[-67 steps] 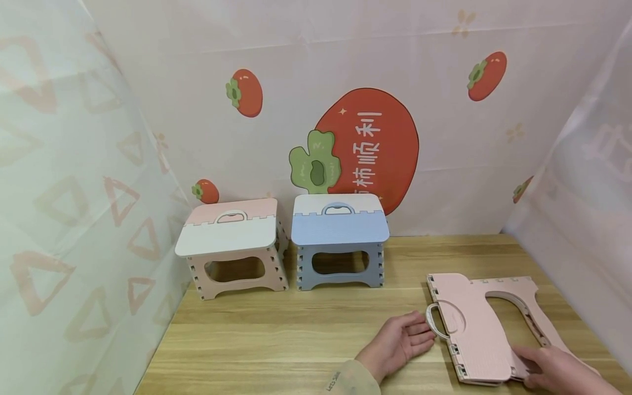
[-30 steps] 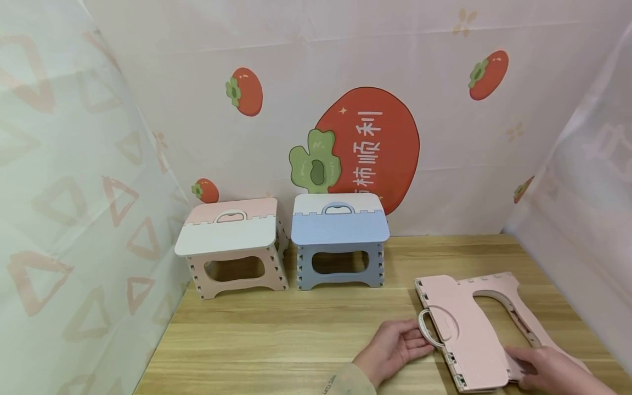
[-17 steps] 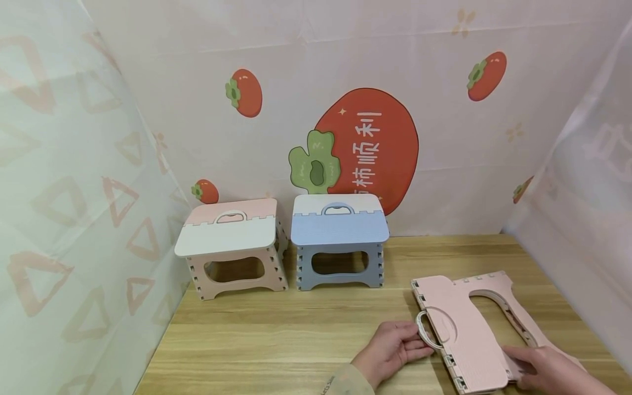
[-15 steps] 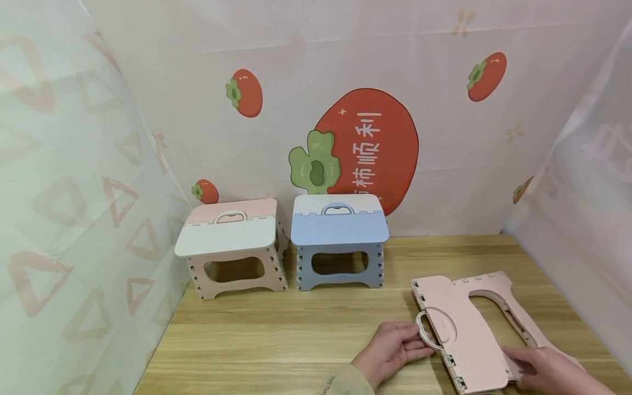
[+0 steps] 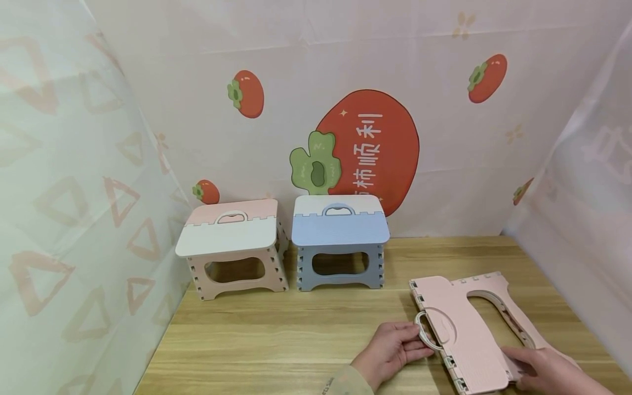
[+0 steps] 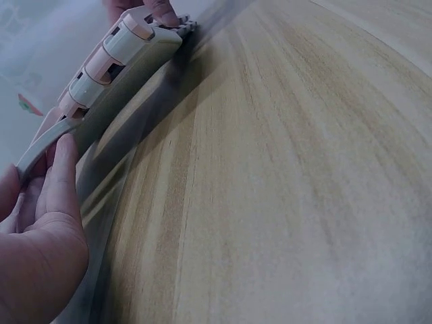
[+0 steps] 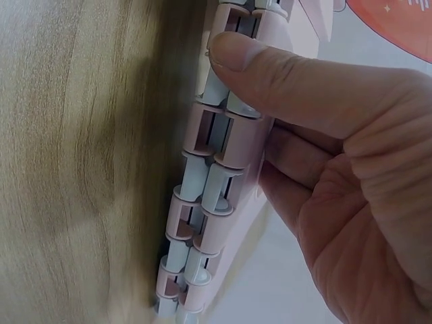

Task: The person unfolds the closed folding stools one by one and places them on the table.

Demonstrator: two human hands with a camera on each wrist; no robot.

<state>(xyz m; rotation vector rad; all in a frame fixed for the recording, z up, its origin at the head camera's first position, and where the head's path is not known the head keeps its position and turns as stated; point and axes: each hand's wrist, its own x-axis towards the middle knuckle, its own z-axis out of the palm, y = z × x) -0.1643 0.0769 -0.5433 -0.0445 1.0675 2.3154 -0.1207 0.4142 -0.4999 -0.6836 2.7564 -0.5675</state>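
Note:
A folded pink step stool (image 5: 471, 334) lies at the right of the table in the head view, with white hinge parts along its edge. My left hand (image 5: 395, 351) pinches its pale carry handle (image 5: 424, 332) between thumb and fingers, palm turned up. In the left wrist view the handle (image 6: 44, 145) runs between the thumb and the fingers. My right hand (image 5: 543, 370) grips the stool's near edge. Its thumb presses on the hinge edge (image 7: 202, 182) in the right wrist view, and the other fingers are partly hidden behind the stool.
A pink and white folding stool (image 5: 227, 238) stands unfolded at the back left. Beside it stands an unfolded blue and white one (image 5: 340, 230). The wooden table (image 5: 276, 351) meets a printed cloth backdrop (image 5: 197, 126) at the back and both sides.
Over the two seconds the folded stool has shifted a little left and toward me, turning slightly. My left thumb has come down onto the handle. The standing stools have not moved.

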